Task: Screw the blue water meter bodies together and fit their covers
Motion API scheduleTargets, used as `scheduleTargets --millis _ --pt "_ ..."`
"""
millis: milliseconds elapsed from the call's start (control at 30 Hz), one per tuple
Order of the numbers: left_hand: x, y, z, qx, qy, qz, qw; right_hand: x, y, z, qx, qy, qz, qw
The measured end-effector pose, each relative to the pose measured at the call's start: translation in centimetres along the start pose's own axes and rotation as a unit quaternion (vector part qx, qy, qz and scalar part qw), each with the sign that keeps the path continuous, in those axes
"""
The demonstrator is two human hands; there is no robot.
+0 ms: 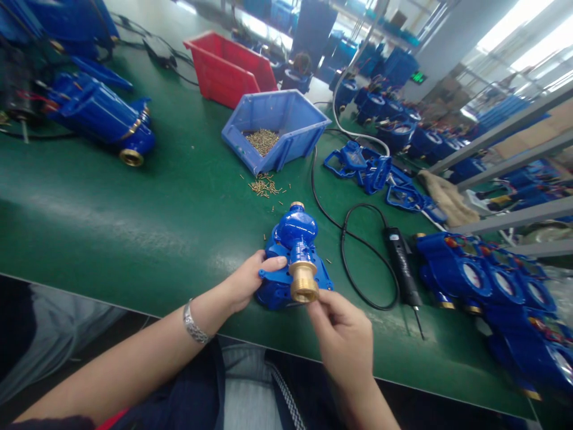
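Observation:
A blue water meter (298, 228) lies on the green bench in front of me, its threaded brass end (305, 285) facing me. My left hand (248, 279) is closed on the meter's left side, with the thumb on top near the brass neck. Just right of the brass end, my right hand (347, 334) is pinched against the meter's near edge. Whatever its fingertips hold, if anything, is hidden. Small brass screws (265, 186) lie loose beyond the meter, and a few more are scattered close to it.
A blue bin (299, 131) holds many screws, with a red bin (228, 71) behind it. A black electric screwdriver (403, 266) with a looped cord lies to the right. Blue covers (376, 173) and rows of meters (470, 275) stand right; another meter (101, 113) lies left.

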State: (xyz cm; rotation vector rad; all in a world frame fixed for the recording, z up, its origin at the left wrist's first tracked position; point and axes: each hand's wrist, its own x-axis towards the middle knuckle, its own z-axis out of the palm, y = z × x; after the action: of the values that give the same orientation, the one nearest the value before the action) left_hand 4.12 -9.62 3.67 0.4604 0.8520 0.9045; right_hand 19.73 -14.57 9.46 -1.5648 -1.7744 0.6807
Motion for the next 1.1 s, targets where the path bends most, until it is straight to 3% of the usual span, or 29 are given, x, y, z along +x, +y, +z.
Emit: scheduleTargets --millis 100,167,333,467,567,633,767,867,1000,1100 --pt "0.1 0.0 -0.2 0.002 -0.004 -0.016 1.0 2.8 2.0 -2.5 -0.003 0.035 0.128 0.991" --pt "0.2 0.1 -0.3 0.005 -0.008 -0.028 1.0 6.0 3.8 -2.9 -0.004 0.009 0.146 0.989" --pt "0.2 0.5 -0.6 0.016 -0.023 -0.052 0.998 14.7 6.0 1.0 -0.023 -0.108 0.156 0.982" --pt "-0.1 0.7 -0.8 0.018 -0.036 -0.06 0.997 17.8 5.7 2.7 -0.058 -0.124 0.125 0.983" --pt "-0.2 0.7 -0.8 0.012 -0.031 -0.069 0.997 17.2 6.4 0.3 -0.131 -0.072 0.127 0.981" --pt "-0.3 0.7 -0.7 0.013 -0.027 -0.077 0.997 16.0 7.8 -2.5 -0.2 -0.004 0.17 0.965" --pt "-0.2 1.0 -0.4 0.021 -0.023 -0.08 0.996 13.0 11.9 -7.7 -0.309 0.132 0.319 0.886" --pt "0.0 1.1 -0.3 0.022 -0.026 -0.08 0.996 11.5 14.6 -9.4 -0.329 0.151 0.387 0.848" --pt "0.1 1.1 -0.6 0.032 -0.044 -0.082 0.995 10.4 15.9 -9.9 -0.296 0.156 0.382 0.861" --pt "0.1 1.2 -0.6 0.053 -0.064 -0.08 0.993 9.8 15.1 -10.9 -0.234 0.21 0.317 0.895"
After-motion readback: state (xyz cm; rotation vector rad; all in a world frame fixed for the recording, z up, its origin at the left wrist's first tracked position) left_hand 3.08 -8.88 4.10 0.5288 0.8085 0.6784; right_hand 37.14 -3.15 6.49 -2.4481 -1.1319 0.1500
